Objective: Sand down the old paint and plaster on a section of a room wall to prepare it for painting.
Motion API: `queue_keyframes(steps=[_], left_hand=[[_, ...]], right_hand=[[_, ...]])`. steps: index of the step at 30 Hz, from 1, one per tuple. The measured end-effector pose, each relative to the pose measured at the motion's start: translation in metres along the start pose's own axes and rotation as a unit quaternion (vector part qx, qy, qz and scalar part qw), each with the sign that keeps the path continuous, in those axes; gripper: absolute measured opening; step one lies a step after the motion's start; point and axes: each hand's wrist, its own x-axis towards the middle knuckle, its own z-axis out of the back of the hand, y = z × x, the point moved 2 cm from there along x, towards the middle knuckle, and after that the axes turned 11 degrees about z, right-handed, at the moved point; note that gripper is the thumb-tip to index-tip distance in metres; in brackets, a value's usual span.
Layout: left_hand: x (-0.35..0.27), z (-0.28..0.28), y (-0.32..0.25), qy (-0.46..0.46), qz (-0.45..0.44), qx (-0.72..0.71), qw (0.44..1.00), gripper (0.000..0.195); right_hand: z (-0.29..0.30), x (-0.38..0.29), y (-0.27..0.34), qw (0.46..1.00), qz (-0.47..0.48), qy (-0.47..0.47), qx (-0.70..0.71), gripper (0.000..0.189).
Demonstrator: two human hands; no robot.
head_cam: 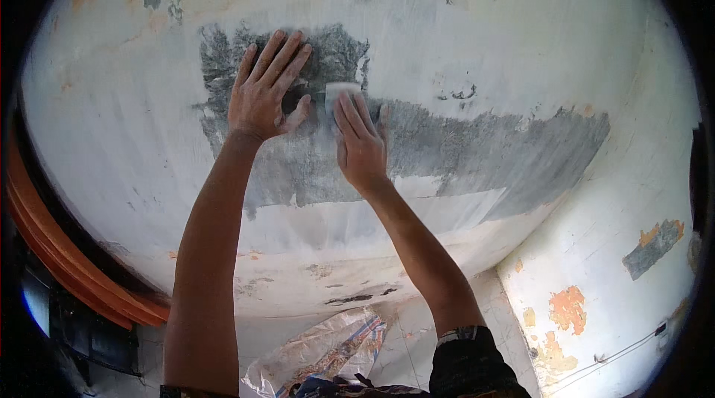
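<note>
My left hand [267, 88] lies against the wall [402, 52], palm down with its fingers spread, over a patch of bare grey plaster [435, 146]. Nothing shows in it. To its right, my right hand [362, 141] presses a small whitish rectangular sheet [342, 88], which looks like sandpaper, flat to the same grey patch. The sheet's upper edge sticks out past my fingertips; the rest is hidden under the fingers. Pale dust coats both hands. Around the patch, the wall bears worn white paint with ragged edges.
A woven plastic sack [329, 348] lies on the tiled floor [410, 336] below. The side wall [603, 241] meets this one at the right, with flaking orange patches and a thin cable [609, 356]. Curved orange trim or cloth [67, 264] borders the left, beside a dark object [98, 331].
</note>
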Motion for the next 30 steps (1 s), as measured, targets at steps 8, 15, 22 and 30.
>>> queue_keyframes(steps=[8, 15, 22, 30], left_hand=[[-0.001, 0.001, 0.004, -0.006, -0.003, -0.007, 1.000, 0.076], [0.003, 0.006, 0.002, -0.010, -0.005, 0.000, 1.000, 0.077], [-0.002, -0.002, 0.004, -0.002, 0.000, 0.018, 1.000, 0.076], [-0.001, -0.006, 0.002, -0.008, -0.002, -0.007, 1.000, 0.076]], right_hand=[[-0.002, 0.015, 0.004, 0.999, 0.003, -0.049, 0.017, 0.044], [0.005, 0.016, 0.005, 1.000, -0.002, -0.001, 0.007, 0.043], [-0.002, 0.026, 0.004, 0.999, 0.001, -0.047, 0.012, 0.047], [0.006, 0.038, 0.000, 1.000, 0.002, -0.026, 0.001, 0.047]])
